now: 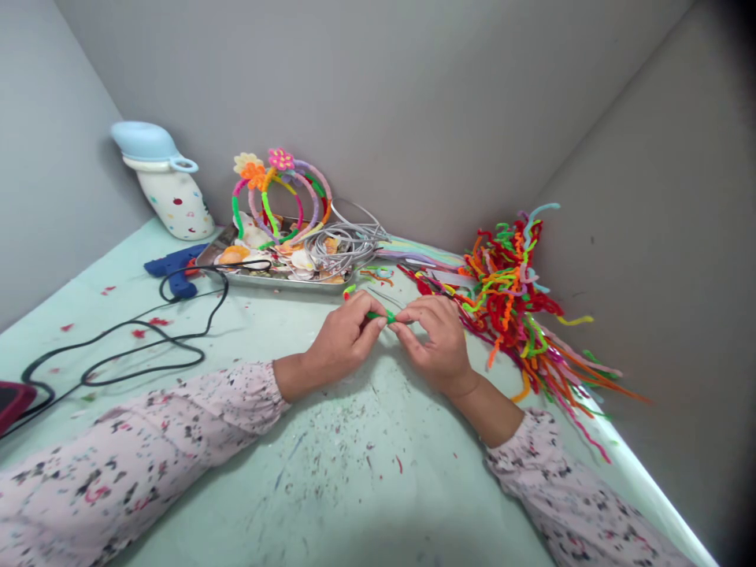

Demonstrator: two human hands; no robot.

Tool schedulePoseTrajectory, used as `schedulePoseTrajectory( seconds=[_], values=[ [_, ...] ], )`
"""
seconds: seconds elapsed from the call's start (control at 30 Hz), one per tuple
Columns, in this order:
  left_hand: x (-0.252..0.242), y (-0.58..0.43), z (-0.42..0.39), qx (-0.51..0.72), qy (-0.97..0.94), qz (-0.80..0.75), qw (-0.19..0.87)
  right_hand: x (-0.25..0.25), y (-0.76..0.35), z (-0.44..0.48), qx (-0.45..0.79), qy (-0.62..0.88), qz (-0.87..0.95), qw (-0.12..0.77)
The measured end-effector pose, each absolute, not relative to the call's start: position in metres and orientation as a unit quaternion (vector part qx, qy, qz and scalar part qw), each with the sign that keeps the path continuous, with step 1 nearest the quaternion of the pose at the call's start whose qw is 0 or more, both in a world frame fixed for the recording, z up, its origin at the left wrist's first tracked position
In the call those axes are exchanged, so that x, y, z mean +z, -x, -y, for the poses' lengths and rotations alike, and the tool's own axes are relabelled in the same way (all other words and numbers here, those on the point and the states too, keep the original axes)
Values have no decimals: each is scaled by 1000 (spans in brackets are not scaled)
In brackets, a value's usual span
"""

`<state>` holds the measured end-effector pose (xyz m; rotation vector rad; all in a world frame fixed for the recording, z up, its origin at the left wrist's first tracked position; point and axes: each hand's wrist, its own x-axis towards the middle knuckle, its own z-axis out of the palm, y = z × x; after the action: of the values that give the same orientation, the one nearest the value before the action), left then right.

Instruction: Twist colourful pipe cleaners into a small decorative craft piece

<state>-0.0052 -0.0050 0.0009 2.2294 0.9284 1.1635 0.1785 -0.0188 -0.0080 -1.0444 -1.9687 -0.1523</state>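
Note:
Both hands meet over the middle of the table, pinching a short green pipe cleaner (390,316) between thumbs and forefingers. My left hand (346,335) grips its left end; the fingers are closed and hide part of it. From the other side my right hand (435,337) pinches the right end. Thin grey wire (387,298) shows just behind the fingertips. A yellow-green and red fuzzy tip (348,291) sticks out above my left hand; whether it joins the green piece I cannot tell.
Behind the hands, a metal tray (283,281) holds scraps, coiled grey wire (348,244) and flowered headbands (283,197). A blue glue gun (177,264) with a black cord (171,340) and a bottle (174,197) are left. Piled pipe cleaners (513,283) lie right, against the wall.

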Motion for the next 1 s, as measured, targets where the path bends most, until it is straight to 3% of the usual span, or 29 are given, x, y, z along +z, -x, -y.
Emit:
schedulePoseTrajectory(
  seconds=[0.37,0.7,1.0],
  values=[
    [0,5,4,409,-821,-330,223,-7,-179,19,89,411,790,447],
    [0,5,4,413,-817,-334,226,-7,-179,18,112,420,783,444],
    [-1,4,3,409,-822,-328,222,-9,-179,16,218,429,766,427]
  ],
)
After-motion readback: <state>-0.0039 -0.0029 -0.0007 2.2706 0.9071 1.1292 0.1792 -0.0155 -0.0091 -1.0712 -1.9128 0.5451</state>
